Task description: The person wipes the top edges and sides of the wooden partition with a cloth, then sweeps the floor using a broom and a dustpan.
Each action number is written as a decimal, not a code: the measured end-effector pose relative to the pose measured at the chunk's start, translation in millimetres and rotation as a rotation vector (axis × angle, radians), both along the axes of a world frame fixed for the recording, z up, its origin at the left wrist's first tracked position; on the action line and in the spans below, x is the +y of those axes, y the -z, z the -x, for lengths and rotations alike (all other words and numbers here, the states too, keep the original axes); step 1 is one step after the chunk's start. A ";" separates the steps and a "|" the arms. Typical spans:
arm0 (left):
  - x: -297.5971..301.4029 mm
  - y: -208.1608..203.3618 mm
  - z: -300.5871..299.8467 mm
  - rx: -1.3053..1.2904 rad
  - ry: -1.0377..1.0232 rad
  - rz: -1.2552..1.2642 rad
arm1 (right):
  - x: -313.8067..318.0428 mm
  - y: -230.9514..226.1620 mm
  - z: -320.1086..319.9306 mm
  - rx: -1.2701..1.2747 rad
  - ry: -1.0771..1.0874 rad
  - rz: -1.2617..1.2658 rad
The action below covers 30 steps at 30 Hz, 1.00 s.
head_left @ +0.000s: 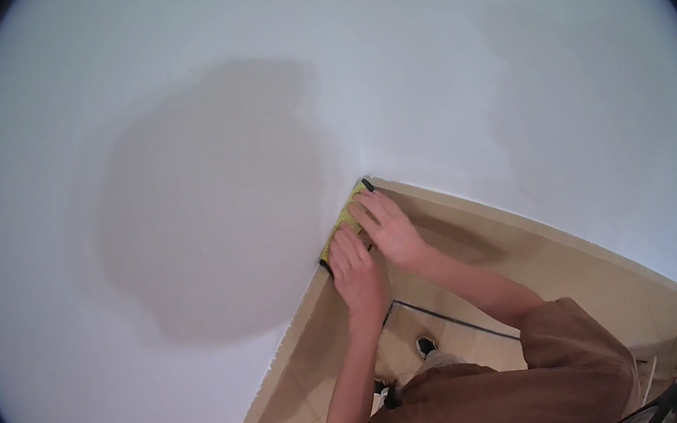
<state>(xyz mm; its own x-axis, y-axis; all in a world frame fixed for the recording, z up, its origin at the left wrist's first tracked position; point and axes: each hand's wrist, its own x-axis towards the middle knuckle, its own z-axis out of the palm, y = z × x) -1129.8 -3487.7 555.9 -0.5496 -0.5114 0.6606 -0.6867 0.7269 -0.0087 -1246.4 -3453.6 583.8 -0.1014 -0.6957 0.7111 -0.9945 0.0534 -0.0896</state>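
Note:
Along the wooden ledge, at the corner, lies a short yellow spirit level (348,214) with black end caps. One cap sits in the corner, and the other points toward me on the left stretch of the ledge. My left hand (355,266) holds the level near its closer end, fingers bent over its edge. Farther along, my right hand (388,226) grips it near the corner end. The thumbs and the underside of the level are mostly hidden by my hands.
White walls (444,105) rise above the wooden ledge (517,219) on both sides. Wood panels (550,278) run below it. A dark strip (453,321) edges the wooden floor. My shoe (427,345) shows beneath my arms.

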 end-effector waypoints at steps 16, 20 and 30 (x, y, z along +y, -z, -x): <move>20.9 0.0 -113.5 0.323 -0.163 -0.106 | 12.4 34.2 -104.7 -0.412 -0.498 0.276; 19.0 -5.6 -73.7 0.446 0.117 -0.076 | 34.6 22.4 -86.6 -0.511 -0.351 0.424; 87.3 -79.6 48.9 0.437 0.905 -0.140 | 177.7 -52.5 -5.5 -0.016 0.373 0.460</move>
